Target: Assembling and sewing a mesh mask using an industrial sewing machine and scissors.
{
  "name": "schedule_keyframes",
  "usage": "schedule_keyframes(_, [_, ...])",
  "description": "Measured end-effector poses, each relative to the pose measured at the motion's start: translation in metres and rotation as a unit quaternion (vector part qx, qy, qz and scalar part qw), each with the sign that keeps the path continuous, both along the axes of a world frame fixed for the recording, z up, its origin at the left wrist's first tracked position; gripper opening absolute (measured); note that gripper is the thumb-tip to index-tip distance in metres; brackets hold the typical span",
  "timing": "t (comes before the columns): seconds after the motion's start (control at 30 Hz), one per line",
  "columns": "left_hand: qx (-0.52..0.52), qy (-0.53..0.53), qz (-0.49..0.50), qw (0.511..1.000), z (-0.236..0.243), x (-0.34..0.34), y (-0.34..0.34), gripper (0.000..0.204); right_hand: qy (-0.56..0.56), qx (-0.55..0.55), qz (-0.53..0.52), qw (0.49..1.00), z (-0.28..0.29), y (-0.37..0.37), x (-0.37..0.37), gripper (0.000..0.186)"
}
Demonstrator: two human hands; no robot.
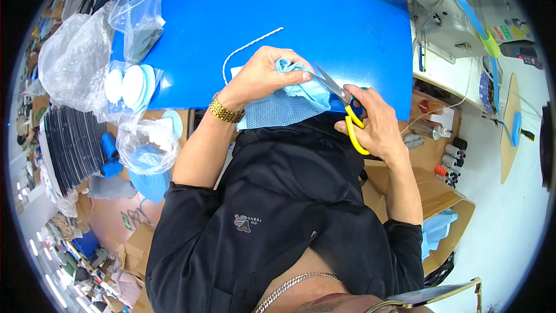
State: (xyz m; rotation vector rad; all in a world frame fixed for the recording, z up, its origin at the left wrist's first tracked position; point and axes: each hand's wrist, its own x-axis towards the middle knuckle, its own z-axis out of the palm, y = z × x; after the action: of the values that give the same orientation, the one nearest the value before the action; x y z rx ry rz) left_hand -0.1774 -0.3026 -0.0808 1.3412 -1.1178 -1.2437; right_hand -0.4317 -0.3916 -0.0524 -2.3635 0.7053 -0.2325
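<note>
My left hand (pixel 267 75) is closed on a piece of light blue mesh fabric (pixel 284 107), pinching its gathered upper edge. The rest of the fabric hangs over the table's near edge towards my lap. In my right hand (pixel 376 122) is a pair of scissors (pixel 354 130) with yellow handles, my fingers through the loops. Their blades point up and left, close against the fabric's bunched edge; I cannot tell whether they touch it. A white cord (pixel 246 46) lies on the table beyond my left hand, its lower end passing behind the wrist.
The blue table (pixel 347 17) spans the front. Plastic bags (pixel 75 64) and pale round discs (pixel 136 87) lie at its left. A sewing machine (pixel 440 11) stands at the right, with thread spools (pixel 453 156) below. An open cardboard box (pixel 446 208) holding blue fabric is beside my right elbow.
</note>
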Motion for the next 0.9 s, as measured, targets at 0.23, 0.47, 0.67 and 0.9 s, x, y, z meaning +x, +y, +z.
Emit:
schedule_keyframes(0.23, [-0.011, -0.01, -0.001, 1.0, 0.0, 0.001, 0.001, 0.016, -0.003, -0.012, 0.007, 1.0, -0.004, 0.002, 0.004, 0.067])
schedule_keyframes(0.47, [-0.005, -0.003, -0.003, 1.0, -0.001, 0.002, 0.004, 0.017, -0.021, -0.034, 0.016, 0.999, -0.01, 0.003, 0.006, 0.068])
schedule_keyframes(0.67, [-0.004, -0.006, -0.015, 1.0, -0.003, 0.003, 0.002, 0.02, -0.045, -0.039, 0.005, 0.998, -0.014, 0.003, 0.003, 0.064])
schedule_keyframes(0.9, [0.019, 0.022, 0.001, 1.0, 0.001, 0.004, 0.004, 0.021, -0.026, -0.029, 0.008, 0.999, -0.018, 0.003, -0.001, 0.065])
